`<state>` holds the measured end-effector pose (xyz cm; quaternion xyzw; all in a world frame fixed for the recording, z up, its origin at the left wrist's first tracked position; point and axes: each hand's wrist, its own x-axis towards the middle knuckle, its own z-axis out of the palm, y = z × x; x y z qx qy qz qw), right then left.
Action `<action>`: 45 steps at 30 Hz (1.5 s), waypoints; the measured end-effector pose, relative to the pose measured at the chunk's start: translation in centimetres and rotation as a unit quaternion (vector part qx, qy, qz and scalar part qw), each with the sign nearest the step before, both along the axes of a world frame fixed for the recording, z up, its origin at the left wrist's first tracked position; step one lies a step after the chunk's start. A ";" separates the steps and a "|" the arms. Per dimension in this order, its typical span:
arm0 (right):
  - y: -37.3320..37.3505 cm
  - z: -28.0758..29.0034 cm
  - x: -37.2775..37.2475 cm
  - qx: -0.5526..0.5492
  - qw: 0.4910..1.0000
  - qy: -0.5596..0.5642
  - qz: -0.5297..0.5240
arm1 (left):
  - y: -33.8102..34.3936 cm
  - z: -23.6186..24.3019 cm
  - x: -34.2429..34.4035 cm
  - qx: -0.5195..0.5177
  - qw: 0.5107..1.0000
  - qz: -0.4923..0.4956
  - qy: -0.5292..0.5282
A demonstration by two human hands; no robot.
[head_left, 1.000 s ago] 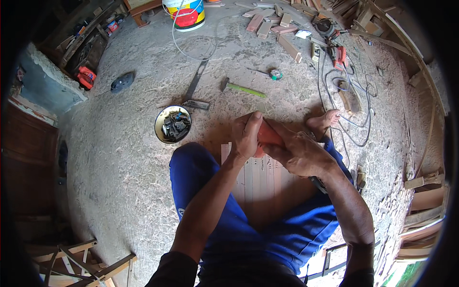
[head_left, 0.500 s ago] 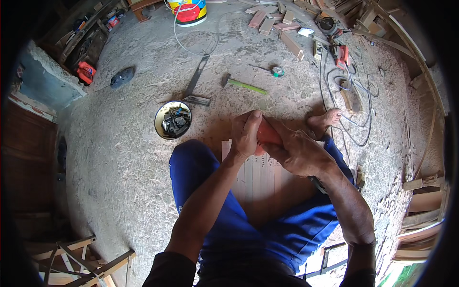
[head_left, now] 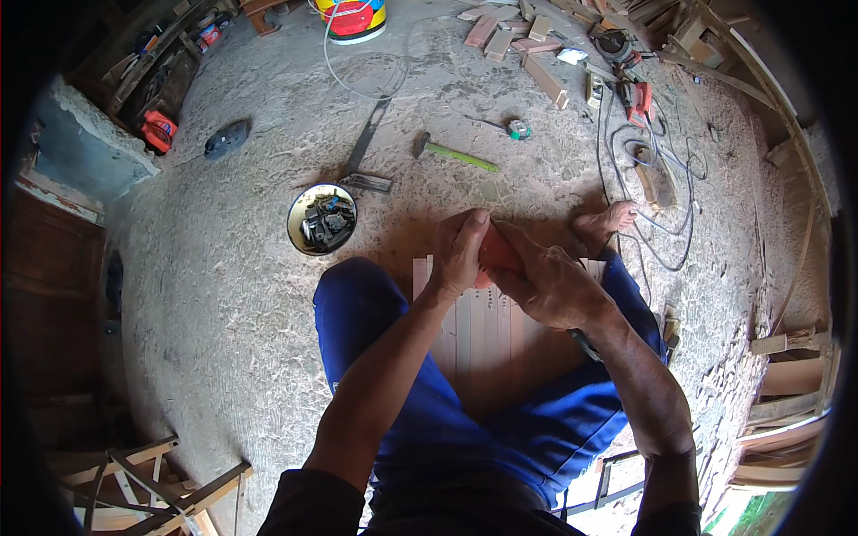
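Note:
My left hand (head_left: 458,250) and my right hand (head_left: 549,284) are both closed on a red object (head_left: 500,252), largely hidden by my fingers, held over light wooden strips (head_left: 466,348) lying side by side between my legs. A row of small dark marks, perhaps holes, shows on the strips just below it. Left of my hands stands an enamel basin (head_left: 322,220) of dark metal pieces. Beyond them lie a green-handled hammer (head_left: 454,157), a long flat metal tool (head_left: 368,134) and a tape measure (head_left: 519,129).
My bare foot (head_left: 603,223) is at the right, near looped cables (head_left: 679,201) and a red power tool (head_left: 638,102). Wood offcuts (head_left: 545,82) and a colourful bucket (head_left: 356,20) are at the back. Stacked timber (head_left: 786,384) lines the right, a wooden door (head_left: 49,286) the left.
Both hands keep their grip on the red object. My right hand and forearm have shifted slightly to the left, and the view has moved a little.

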<state>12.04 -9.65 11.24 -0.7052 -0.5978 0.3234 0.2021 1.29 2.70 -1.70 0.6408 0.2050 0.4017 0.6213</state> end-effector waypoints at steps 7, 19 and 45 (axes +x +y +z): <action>0.0 -2.3 0.2 0.036 0.999 -0.014 0.008 | -0.1 -1.8 0.2 0.094 0.993 0.073 -0.013; 0.0 -4.1 0.8 0.016 1.000 -0.007 0.014 | -0.7 -2.9 -0.3 0.039 0.997 0.067 0.027; -1.8 4.2 0.7 0.062 0.995 -0.075 -0.016 | -0.4 4.8 1.1 -0.021 0.995 0.011 -0.096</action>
